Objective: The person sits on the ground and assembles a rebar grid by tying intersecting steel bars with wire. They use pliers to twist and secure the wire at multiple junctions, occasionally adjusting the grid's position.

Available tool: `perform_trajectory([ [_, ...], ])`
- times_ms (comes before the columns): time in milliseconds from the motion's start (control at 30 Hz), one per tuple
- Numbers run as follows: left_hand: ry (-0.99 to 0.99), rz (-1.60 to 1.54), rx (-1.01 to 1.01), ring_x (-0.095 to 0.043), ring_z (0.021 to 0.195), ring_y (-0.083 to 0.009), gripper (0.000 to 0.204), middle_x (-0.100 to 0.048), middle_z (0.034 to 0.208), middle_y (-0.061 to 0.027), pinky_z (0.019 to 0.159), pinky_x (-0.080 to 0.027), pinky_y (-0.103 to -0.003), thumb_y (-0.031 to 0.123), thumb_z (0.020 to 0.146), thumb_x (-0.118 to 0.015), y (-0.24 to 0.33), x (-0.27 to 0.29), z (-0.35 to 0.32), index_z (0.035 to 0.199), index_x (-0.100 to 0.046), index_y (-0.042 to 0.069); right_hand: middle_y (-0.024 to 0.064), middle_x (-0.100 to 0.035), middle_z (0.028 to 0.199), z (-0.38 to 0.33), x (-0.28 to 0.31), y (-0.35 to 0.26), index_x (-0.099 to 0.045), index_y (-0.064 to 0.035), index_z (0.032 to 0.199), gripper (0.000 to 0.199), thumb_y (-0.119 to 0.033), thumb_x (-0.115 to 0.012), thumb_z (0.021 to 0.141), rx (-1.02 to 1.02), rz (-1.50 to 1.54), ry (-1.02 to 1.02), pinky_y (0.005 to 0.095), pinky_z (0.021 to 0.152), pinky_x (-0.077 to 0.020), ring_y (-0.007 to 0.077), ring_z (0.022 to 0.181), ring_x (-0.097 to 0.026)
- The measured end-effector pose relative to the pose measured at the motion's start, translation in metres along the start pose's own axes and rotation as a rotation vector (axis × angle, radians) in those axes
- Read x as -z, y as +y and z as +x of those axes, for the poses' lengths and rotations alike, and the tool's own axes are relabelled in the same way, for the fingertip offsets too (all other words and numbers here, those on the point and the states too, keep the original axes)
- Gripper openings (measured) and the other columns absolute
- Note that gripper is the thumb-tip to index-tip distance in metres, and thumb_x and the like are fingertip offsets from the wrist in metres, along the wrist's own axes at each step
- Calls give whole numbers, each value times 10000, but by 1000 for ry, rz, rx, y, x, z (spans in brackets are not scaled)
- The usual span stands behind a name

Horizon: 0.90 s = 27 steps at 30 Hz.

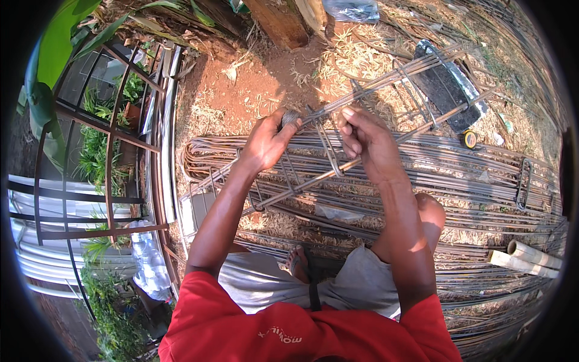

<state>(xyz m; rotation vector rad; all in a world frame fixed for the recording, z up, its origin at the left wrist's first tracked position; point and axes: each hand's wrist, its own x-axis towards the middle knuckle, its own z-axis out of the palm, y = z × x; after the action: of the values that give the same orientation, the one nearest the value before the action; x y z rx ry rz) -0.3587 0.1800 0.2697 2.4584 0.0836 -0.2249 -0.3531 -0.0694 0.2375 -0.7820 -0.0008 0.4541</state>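
Observation:
A long cage of steel bars with square stirrups (374, 96) lies slanted across my lap, running up to the right. My left hand (268, 142) is closed on a small bundle of thin binding wire (291, 117) at a joint of the cage. My right hand (365, 142) grips one of the cage's long bars beside a stirrup (329, 151), its thumb pointing up. Both hands sit close together over the same joint.
A thick stack of long bent steel bars (482, 175) lies on the straw-strewn red earth under the cage. A yellow tape measure (470, 139) rests at the right. A brown metal frame (114, 151) stands at the left, bamboo pieces (531, 256) at the lower right.

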Motion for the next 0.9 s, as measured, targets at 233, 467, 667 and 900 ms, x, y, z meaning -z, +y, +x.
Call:
perform_trajectory([
  [233, 193, 216, -58, -646, 883, -473, 480, -688, 896, -310, 850, -498, -535, 425, 1075, -598, 18, 20, 16, 1079, -609, -55, -21, -499, 742, -19, 31, -50, -566, -83, 823, 258, -211, -627, 1039, 353, 249, 173, 234, 490, -318, 43, 517, -323],
  [467, 443, 457, -203, -646, 846, -437, 372, -704, 873, -268, 926, -464, -541, 348, 1092, -586, -27, 65, 55, 1056, -627, -20, -4, -447, 767, -58, 84, -97, -529, -79, 869, 257, -196, -541, 1098, 805, 466, 24, 250, 516, -323, 70, 542, -334],
  [667, 779, 705, -400, -665, 934, -381, 273, -732, 991, -169, 1042, -385, -583, 295, 1089, -597, -67, 108, 90, 1135, -616, 27, 55, -513, 905, -65, 109, -105, -595, -22, 1037, 232, -190, -489, 1157, 868, 454, -97, 332, 725, -408, 140, 745, -452],
  [900, 357, 586, -152, -657, 1173, -362, 653, -704, 1194, -198, 1105, -460, -523, 564, 1074, -590, -15, 40, 86, 1310, -672, -39, 11, -572, 909, -40, 68, -73, -739, -9, 1026, 249, -239, -667, 1087, 923, -576, 249, 275, 761, -377, 114, 794, -481],
])
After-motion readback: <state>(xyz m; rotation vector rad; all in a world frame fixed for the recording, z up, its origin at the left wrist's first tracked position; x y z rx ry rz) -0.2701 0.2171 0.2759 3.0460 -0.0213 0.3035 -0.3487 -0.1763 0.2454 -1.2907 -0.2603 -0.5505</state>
